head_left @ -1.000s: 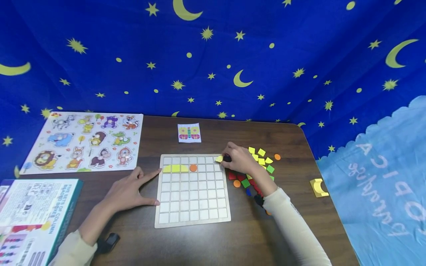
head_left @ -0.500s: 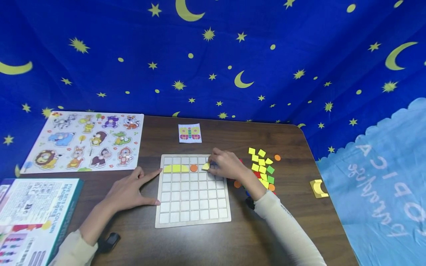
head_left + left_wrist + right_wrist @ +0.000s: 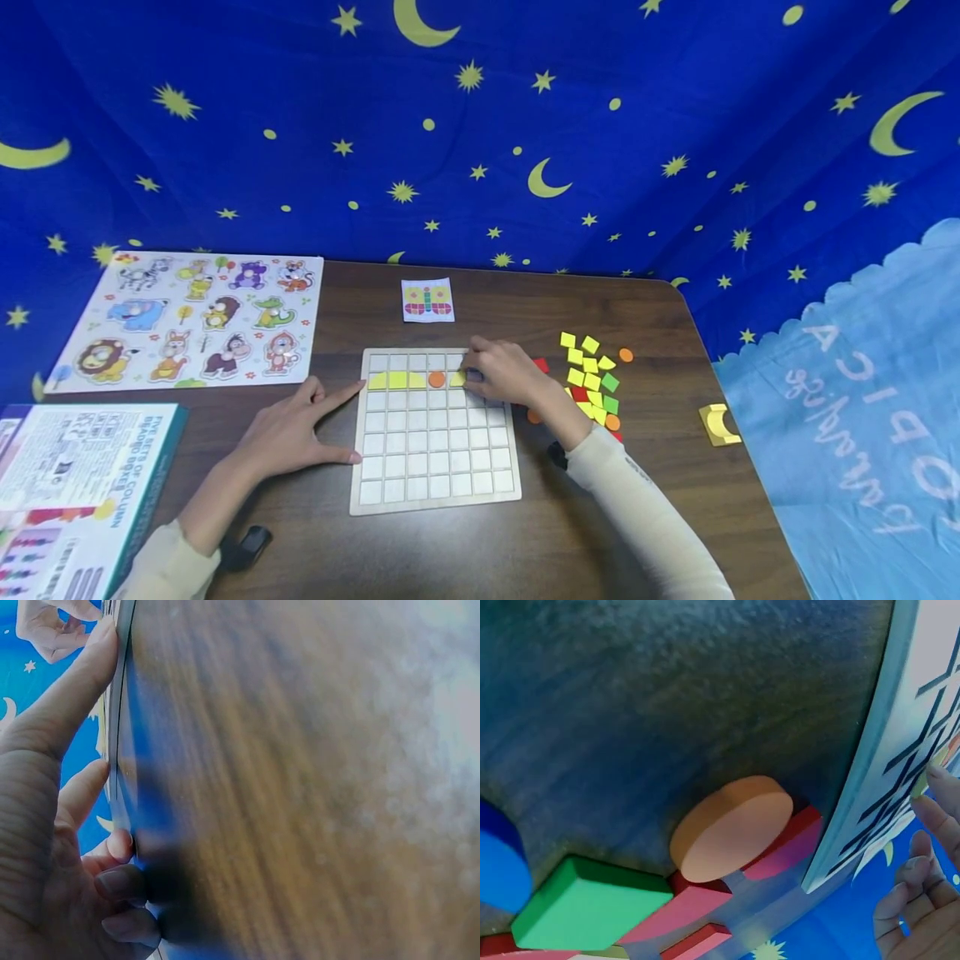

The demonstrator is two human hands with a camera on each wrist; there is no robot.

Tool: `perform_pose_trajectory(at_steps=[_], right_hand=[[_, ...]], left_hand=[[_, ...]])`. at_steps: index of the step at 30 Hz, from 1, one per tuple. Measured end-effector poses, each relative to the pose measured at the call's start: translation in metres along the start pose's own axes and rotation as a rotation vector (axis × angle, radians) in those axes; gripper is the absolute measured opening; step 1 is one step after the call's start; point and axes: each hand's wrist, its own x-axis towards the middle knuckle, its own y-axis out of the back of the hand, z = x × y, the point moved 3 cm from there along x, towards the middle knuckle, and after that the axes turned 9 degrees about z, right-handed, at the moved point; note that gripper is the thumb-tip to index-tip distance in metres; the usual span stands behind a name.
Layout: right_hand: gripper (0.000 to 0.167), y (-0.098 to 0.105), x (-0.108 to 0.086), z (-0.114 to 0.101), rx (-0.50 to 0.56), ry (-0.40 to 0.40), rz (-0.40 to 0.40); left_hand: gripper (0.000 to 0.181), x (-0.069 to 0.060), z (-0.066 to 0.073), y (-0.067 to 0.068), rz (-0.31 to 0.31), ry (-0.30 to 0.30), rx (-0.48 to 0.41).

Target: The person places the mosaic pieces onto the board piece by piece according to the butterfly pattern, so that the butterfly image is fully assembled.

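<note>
Had yellow piece point(image 3: 455, 379) pinched in right hand point(image 3: 502, 372), at second row of grid board point(image 3: 437, 502), just right of orange disc point(image 3: 437, 379). Lay leftward of right fingertips, well apart from left hand point(image 3: 288, 429); couldn't make out long axis. Spread left thumb and index against board's left edge, gripping nothing. Caught blue piece point(image 3: 501, 859) in right-wrist view only; hidden in head view.
</note>
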Motion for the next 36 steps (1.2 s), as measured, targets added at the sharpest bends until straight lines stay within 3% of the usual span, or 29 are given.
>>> perform_pose_trajectory(at_steps=[5,20,25,31,36], right_hand=[[0.024,0.002,0.000,-0.001,-0.028,-0.009,-0.016],[0.025,0.004,-0.001,0.000,0.029,-0.110,-0.106],[0.025,0.007,-0.005,0.003,0.051,-0.117,-0.085],[0.028,0.015,-0.014,0.015,0.072,-0.183,-0.069],[0.030,0.023,-0.026,0.040,0.068,-0.275,-0.046]], left_hand=[[0.104,0.001,0.001,0.000,0.003,-0.004,0.009],[0.104,0.002,0.004,-0.001,-0.003,-0.001,0.017],[0.104,0.002,0.003,0.000,-0.007,0.005,0.019],[0.104,0.001,0.002,0.001,-0.020,0.020,0.013],[0.104,0.001,0.000,0.002,-0.017,0.024,0.009]])
